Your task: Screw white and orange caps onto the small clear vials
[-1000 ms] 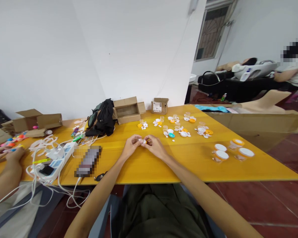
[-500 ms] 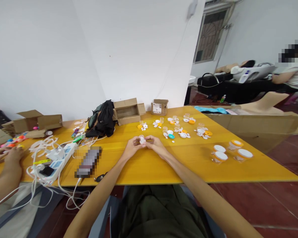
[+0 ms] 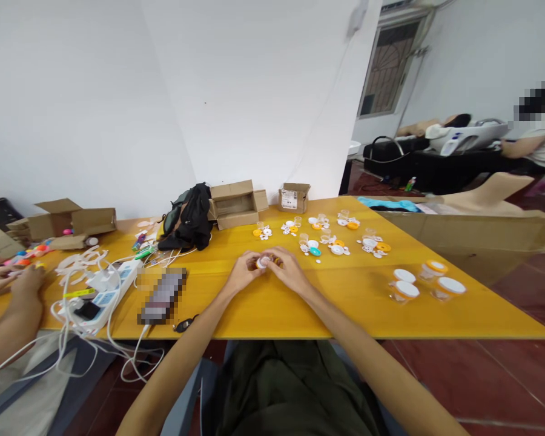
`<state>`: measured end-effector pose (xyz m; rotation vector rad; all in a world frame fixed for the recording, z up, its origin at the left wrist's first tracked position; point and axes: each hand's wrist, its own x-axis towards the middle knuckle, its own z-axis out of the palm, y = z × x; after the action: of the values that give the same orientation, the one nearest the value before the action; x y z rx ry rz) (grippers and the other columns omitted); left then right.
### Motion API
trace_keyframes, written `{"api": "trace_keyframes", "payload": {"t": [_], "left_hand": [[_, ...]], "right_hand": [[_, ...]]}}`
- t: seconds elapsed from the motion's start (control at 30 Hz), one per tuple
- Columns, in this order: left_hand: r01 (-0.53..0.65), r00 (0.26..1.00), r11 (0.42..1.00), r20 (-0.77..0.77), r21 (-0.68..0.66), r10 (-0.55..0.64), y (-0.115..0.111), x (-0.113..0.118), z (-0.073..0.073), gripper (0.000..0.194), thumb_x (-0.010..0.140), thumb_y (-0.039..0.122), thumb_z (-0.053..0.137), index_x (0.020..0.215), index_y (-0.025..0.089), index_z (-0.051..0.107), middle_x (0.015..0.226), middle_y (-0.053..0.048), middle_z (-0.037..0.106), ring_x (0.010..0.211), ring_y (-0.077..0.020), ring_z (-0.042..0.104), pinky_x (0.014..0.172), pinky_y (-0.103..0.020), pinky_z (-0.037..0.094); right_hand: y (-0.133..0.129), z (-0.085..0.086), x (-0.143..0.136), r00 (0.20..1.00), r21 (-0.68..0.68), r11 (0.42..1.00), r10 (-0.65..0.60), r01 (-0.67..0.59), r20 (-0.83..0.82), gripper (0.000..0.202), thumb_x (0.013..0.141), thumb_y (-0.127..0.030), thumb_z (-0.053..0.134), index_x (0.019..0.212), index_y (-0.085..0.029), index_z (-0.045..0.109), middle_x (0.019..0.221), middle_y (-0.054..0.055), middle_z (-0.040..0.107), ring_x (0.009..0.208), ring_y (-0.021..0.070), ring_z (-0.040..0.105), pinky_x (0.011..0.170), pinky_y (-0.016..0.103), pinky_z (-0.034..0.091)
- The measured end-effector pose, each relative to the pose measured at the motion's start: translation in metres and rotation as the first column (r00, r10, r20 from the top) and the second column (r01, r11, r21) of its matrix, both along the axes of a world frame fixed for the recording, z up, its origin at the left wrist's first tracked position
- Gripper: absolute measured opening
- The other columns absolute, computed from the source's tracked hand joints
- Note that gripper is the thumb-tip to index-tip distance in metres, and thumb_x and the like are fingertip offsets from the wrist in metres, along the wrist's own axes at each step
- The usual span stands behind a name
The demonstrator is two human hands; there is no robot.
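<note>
Above the middle of the yellow table, my left hand is closed around the side of a small clear plastic jar with a whitish top. From the other side my right hand grips the same jar, its fingers lying over the top. Fingers hide much of the jar, so its finer parts cannot be made out. Beyond my hands lie small groups of clear cups, white discs and coloured rings, among them a teal ring and an orange ring.
Several jars with white-and-orange lids stand at the right. Leftward are a phone, keys, a power strip with tangled cables, and a co-worker's hands. A black bag and open cardboard boxes line the wall.
My right hand has shifted left and over the jar, its fingers now covering the top. The jar sits slightly lower between my hands. The view has moved a little.
</note>
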<state>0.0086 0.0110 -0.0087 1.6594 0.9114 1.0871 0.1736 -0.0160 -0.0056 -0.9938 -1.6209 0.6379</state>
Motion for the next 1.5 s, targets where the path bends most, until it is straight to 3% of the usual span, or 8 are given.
{"api": "trace_keyframes", "payload": {"t": [0.3, 0.5, 0.7, 0.97, 1.1, 1.27, 1.5], "left_hand": [[-0.015, 0.997, 0.994, 0.075, -0.109, 0.023, -0.004, -0.005, 0.008, 0.041, 0.057, 0.033, 0.085, 0.091, 0.018, 0.067, 0.097, -0.006, 0.073, 0.093, -0.0214, 0.069, 0.086, -0.034, 0.054], [-0.004, 0.989, 0.986, 0.147, -0.168, 0.029, -0.005, -0.005, 0.011, 0.042, 0.057, 0.037, 0.086, 0.091, 0.017, 0.072, 0.097, -0.007, 0.075, 0.092, -0.023, 0.069, 0.087, -0.036, 0.054], [0.053, 0.97, 0.963, 0.241, -0.263, 0.012, -0.009, -0.005, 0.016, 0.044, 0.058, 0.041, 0.087, 0.092, 0.016, 0.075, 0.098, -0.009, 0.075, 0.089, -0.0216, 0.068, 0.085, -0.034, 0.053], [0.04, 0.966, 0.967, 0.258, -0.253, 0.027, -0.009, -0.002, 0.015, 0.041, 0.054, 0.038, 0.089, 0.087, 0.017, 0.076, 0.092, -0.007, 0.075, 0.084, -0.0192, 0.066, 0.08, -0.031, 0.051], [0.059, 0.965, 0.958, 0.261, -0.28, 0.017, -0.01, -0.003, 0.017, 0.042, 0.055, 0.043, 0.088, 0.084, 0.016, 0.075, 0.084, -0.005, 0.074, 0.071, -0.0146, 0.064, 0.074, -0.028, 0.051], [0.078, 0.965, 0.957, 0.261, -0.281, -0.002, -0.009, -0.004, 0.017, 0.043, 0.059, 0.049, 0.085, 0.079, 0.014, 0.073, 0.076, -0.004, 0.071, 0.062, -0.0115, 0.061, 0.066, -0.025, 0.05], [0.057, 0.976, 0.96, 0.216, -0.272, 0.003, -0.007, -0.002, 0.013, 0.044, 0.069, 0.056, 0.076, 0.07, 0.014, 0.066, 0.064, -0.001, 0.063, 0.052, -0.0098, 0.057, 0.054, -0.023, 0.045]], "right_hand": [[0.003, 0.001, 0.005, 0.987, -0.098, 0.99, 0.092, -0.106, -0.133, 0.019, 0.076, -0.038, 0.065, 0.088, -0.025, 0.072, 0.095, 0.005, 0.071, 0.085, 0.0214, 0.066, 0.08, 0.035, 0.054], [0.005, -0.002, 0.006, 0.974, -0.035, 0.986, 0.157, -0.164, -0.163, 0.016, 0.076, -0.032, 0.065, 0.087, -0.024, 0.071, 0.095, 0.004, 0.07, 0.087, 0.0206, 0.066, 0.083, 0.035, 0.054], [0.006, -0.004, 0.005, 0.978, 0.101, 0.982, 0.174, -0.163, -0.114, 0.014, 0.081, -0.03, 0.063, 0.089, -0.023, 0.073, 0.097, 0.005, 0.07, 0.092, 0.0206, 0.066, 0.084, 0.036, 0.055], [0.006, -0.009, 0.007, 0.991, 0.062, 0.99, 0.126, -0.123, -0.044, 0.015, 0.085, -0.03, 0.062, 0.093, -0.024, 0.073, 0.09, 0.004, 0.071, 0.081, 0.0191, 0.067, 0.078, 0.034, 0.056], [0.006, -0.01, 0.007, 0.991, 0.152, 0.98, 0.131, -0.131, 0.01, 0.014, 0.087, -0.028, 0.061, 0.095, -0.024, 0.072, 0.093, 0.005, 0.07, 0.084, 0.0197, 0.066, 0.08, 0.035, 0.056], [0.003, -0.009, 0.007, 0.987, 0.272, 0.952, 0.118, -0.143, 0.106, 0.016, 0.09, -0.023, 0.057, 0.1, -0.025, 0.07, 0.099, 0.007, 0.067, 0.095, 0.0217, 0.065, 0.087, 0.038, 0.053], [0.0, -0.008, 0.005, 0.979, 0.309, 0.937, 0.118, -0.164, 0.164, 0.018, 0.094, -0.024, 0.053, 0.104, -0.026, 0.069, 0.102, 0.007, 0.067, 0.098, 0.0213, 0.065, 0.089, 0.038, 0.053]]}}
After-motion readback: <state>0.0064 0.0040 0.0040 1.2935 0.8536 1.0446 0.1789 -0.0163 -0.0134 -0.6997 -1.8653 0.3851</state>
